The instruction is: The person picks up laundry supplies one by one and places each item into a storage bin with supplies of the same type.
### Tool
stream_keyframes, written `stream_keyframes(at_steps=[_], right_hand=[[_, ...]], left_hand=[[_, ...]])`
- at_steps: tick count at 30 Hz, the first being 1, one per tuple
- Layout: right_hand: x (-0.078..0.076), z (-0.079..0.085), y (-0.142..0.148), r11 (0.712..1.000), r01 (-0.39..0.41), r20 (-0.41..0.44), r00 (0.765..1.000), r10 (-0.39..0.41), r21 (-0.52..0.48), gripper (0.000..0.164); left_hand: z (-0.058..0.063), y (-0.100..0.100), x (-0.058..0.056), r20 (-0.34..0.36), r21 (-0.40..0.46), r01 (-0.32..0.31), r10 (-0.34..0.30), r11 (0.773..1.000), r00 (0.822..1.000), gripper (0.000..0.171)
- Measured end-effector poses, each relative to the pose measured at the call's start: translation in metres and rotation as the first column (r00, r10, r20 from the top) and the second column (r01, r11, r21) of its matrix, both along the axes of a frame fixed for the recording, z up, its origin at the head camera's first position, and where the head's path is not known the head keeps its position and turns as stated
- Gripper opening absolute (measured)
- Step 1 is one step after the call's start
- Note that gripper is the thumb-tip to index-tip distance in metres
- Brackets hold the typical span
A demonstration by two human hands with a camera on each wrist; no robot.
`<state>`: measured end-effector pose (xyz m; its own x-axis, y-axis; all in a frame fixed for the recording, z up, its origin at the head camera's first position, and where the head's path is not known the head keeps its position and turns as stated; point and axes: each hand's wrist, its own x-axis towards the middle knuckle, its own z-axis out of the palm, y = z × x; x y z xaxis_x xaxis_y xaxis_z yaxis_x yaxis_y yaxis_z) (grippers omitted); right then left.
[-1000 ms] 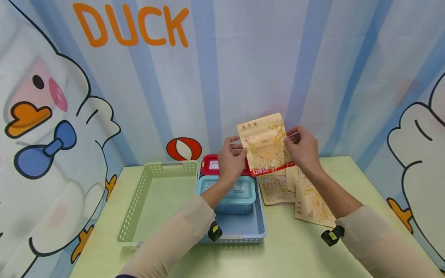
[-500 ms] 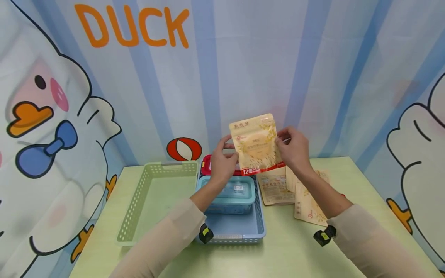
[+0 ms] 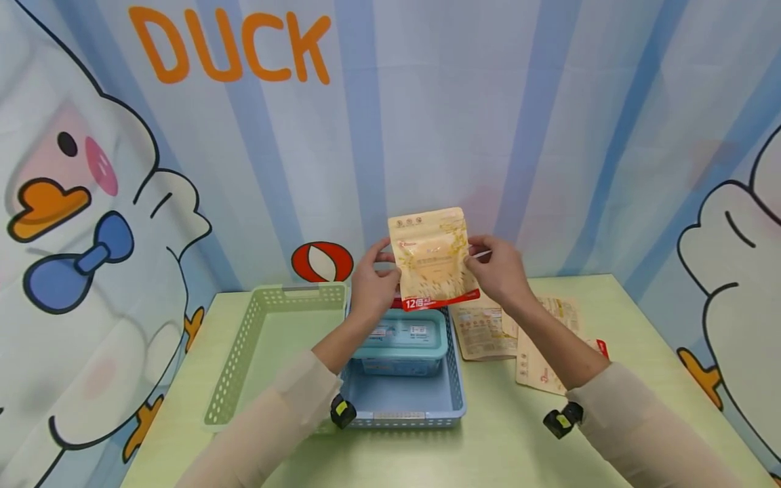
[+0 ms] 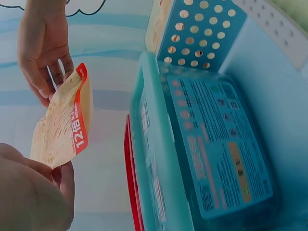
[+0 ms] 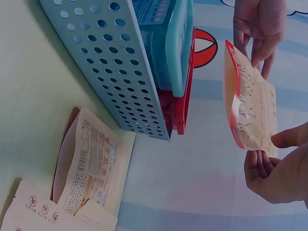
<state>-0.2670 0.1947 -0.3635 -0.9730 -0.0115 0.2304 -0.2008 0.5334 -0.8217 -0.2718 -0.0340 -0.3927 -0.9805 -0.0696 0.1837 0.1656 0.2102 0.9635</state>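
- A striped blue-and-white curtain (image 3: 439,102) hangs behind a pale green surface (image 3: 500,447).
- The cream pouch (image 3: 430,261) is held up, slightly tilted, above the back of the blue basket (image 3: 421,393); fingers of the left hand (image 3: 373,285) and right hand (image 3: 500,271) pinch its opposite side edges.
- It looks light, flexible and perhaps slick, liable to buckle if squeezed inward; the side edges seem good holds.
- Compared with a second ago, pouch and hands sit farther left, now hiding most of the red lid (image 5: 182,113) in the head view.

DUCK on backdrop (image 3: 439,122), 12倍 on pouch (image 3: 430,261)
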Motion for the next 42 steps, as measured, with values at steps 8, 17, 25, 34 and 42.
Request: stream_keyframes(at_steps=[8,17,25,34,42], right_hand=[[0.005,0.004,-0.009,0.997,-0.069,0.036,0.997,0.07,-0.04,0.047],[0.011,0.01,-0.024,0.985,-0.152,0.027,0.988,0.154,-0.077,0.047],[0.014,0.014,-0.039,0.971,-0.206,0.04,0.976,0.213,-0.124,0.047],[0.018,0.013,-0.059,0.941,-0.272,0.055,0.956,0.288,-0.2,0.047],[0.021,0.016,-0.085,0.912,-0.31,0.05,0.941,0.334,-0.269,0.046]], left_hand=[[0.005,-0.016,-0.001,0.0,-0.029,-0.012,0.012,1.0,1.0,0.057],[0.017,-0.041,0.002,0.04,-0.071,-0.026,0.029,0.997,0.999,0.055],[0.025,-0.064,0.005,0.057,-0.118,-0.018,0.025,0.993,0.998,0.057],[0.041,-0.094,0.012,0.079,-0.157,0.04,-0.028,0.987,0.996,0.06],[0.06,-0.125,0.012,0.137,-0.269,0.064,-0.028,0.961,0.99,0.061]])
